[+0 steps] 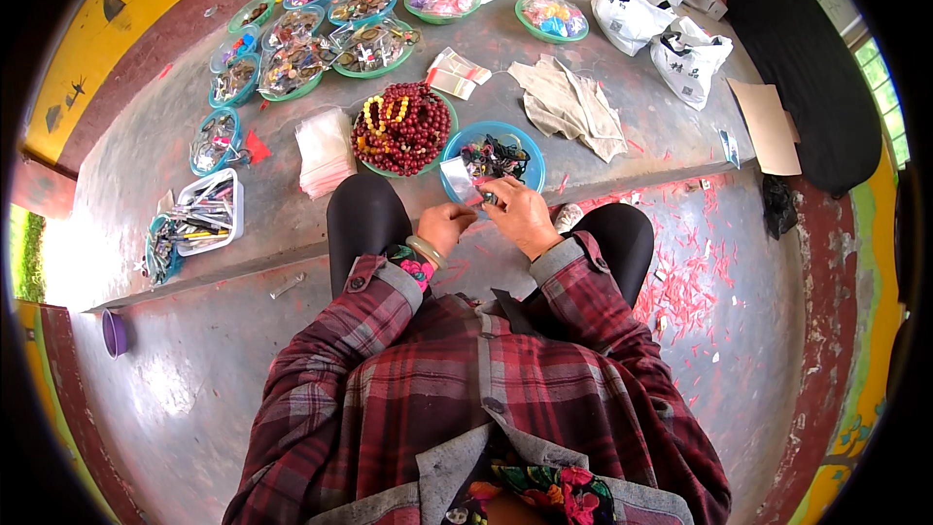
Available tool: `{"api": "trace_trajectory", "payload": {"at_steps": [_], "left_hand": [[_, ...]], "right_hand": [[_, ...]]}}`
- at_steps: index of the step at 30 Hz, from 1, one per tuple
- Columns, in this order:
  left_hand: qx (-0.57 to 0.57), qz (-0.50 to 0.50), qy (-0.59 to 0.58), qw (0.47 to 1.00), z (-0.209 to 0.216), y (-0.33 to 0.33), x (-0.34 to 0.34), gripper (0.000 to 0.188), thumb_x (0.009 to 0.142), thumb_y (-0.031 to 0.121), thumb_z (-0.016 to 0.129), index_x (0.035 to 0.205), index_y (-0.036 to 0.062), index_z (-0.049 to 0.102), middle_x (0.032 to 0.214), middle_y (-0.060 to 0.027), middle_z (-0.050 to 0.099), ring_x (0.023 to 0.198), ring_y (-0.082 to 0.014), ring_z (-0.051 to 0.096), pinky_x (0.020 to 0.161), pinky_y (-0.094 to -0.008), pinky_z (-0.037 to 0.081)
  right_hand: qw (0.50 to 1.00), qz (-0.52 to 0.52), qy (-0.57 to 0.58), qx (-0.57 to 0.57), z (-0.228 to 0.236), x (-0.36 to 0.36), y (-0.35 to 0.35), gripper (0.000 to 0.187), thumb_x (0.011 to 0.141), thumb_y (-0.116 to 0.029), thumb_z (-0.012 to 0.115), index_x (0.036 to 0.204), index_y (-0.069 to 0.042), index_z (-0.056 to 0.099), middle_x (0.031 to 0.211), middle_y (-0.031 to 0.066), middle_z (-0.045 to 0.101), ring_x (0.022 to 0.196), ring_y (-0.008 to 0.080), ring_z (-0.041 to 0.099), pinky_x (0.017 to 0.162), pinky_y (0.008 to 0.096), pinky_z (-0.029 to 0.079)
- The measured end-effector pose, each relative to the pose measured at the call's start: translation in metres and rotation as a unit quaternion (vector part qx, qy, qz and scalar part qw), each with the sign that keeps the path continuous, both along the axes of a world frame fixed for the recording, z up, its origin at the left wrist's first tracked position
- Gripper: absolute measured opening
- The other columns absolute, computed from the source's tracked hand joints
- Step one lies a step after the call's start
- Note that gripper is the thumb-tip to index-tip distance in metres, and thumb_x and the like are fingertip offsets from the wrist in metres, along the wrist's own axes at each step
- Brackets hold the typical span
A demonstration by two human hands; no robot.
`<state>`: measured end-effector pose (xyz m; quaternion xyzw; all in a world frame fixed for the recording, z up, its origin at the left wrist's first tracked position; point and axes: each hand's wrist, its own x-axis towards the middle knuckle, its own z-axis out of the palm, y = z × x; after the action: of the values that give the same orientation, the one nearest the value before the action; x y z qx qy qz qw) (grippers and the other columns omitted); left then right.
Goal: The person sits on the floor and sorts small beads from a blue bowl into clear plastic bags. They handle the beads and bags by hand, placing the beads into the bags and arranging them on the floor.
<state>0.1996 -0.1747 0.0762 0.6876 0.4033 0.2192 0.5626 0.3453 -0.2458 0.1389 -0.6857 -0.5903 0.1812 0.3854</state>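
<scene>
My left hand (445,227) and my right hand (521,218) meet between my knees, fingers pinched close together. A small pale plastic bag (455,177) with a reddish edge reaches up from the left fingertips. A small dark thing shows at my right fingertips; its kind is too small to tell. Just beyond the hands stands a blue basin (533,149) with a tangle of dark corded pieces (497,156). Left of it, a green basin (453,126) is heaped with dark red bead strings (418,136) and a yellow bead string (372,115). A stack of clear bags (326,151) lies further left.
Several basins of small packed goods (374,47) crowd the ledge's far left. A white basket (236,209) of pens or similar sticks stands at left. Beige cloth (573,102), white plastic bags (690,60) and cardboard (766,126) lie right. Red scraps (685,272) litter the lower floor.
</scene>
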Motion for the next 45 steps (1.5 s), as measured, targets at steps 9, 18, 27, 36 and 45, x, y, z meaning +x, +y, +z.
{"api": "trace_trajectory", "payload": {"at_steps": [9,18,27,36,45], "left_hand": [[0.025,-0.022,0.026,0.999,-0.001,0.0,0.001,0.015,0.076,0.015,0.063,0.083,0.0029,0.067,0.064,-0.0027,0.061,0.053,-0.008,0.052,0.048,-0.0232,0.042],[-0.209,-0.013,-0.117,0.971,0.0,0.002,0.001,0.016,0.08,0.013,0.06,0.092,0.0024,0.062,0.082,-0.0024,0.063,0.068,-0.0086,0.057,0.052,-0.0222,0.043],[-0.358,-0.006,-0.284,0.89,-0.011,0.008,-0.002,0.023,0.087,0.009,0.052,0.106,-0.0034,0.056,0.097,-0.0098,0.061,0.09,-0.0166,0.059,0.079,-0.0269,0.049],[-0.359,-0.045,-0.306,0.88,-0.006,0.008,-0.002,0.028,0.09,0.013,0.046,0.112,-0.0049,0.05,0.106,-0.0141,0.058,0.096,-0.0218,0.058,0.086,-0.0319,0.047],[-0.348,-0.059,-0.296,0.888,-0.008,0.005,-0.001,0.031,0.091,0.017,0.045,0.114,-0.0037,0.049,0.11,-0.0139,0.056,0.102,-0.0229,0.056,0.088,-0.0341,0.046]], "right_hand": [[0.999,0.021,-0.01,-0.022,-0.015,0.009,0.001,0.014,0.07,-0.013,0.058,0.08,-0.006,0.063,0.079,0.0128,0.061,0.07,0.0316,0.059,0.06,0.0387,0.046],[0.987,-0.033,0.127,-0.095,-0.014,0.015,0.002,0.014,0.074,-0.016,0.059,0.078,-0.003,0.063,0.067,0.0127,0.061,0.058,0.0266,0.06,0.053,0.0358,0.046],[0.893,0.012,0.402,-0.203,0.003,0.023,-0.003,0.024,0.075,-0.021,0.065,0.083,0.002,0.065,0.063,0.005,0.06,0.046,0.0133,0.056,0.037,0.0216,0.033],[0.868,-0.013,0.442,-0.224,-0.003,0.029,-0.003,0.029,0.075,-0.023,0.065,0.089,0.002,0.063,0.069,0.0091,0.062,0.049,0.0147,0.059,0.035,0.0207,0.031],[0.856,0.011,0.462,-0.23,0.001,0.027,-0.003,0.031,0.08,-0.027,0.061,0.094,0.001,0.063,0.075,0.008,0.063,0.047,0.0121,0.057,0.035,0.0191,0.033]]}}
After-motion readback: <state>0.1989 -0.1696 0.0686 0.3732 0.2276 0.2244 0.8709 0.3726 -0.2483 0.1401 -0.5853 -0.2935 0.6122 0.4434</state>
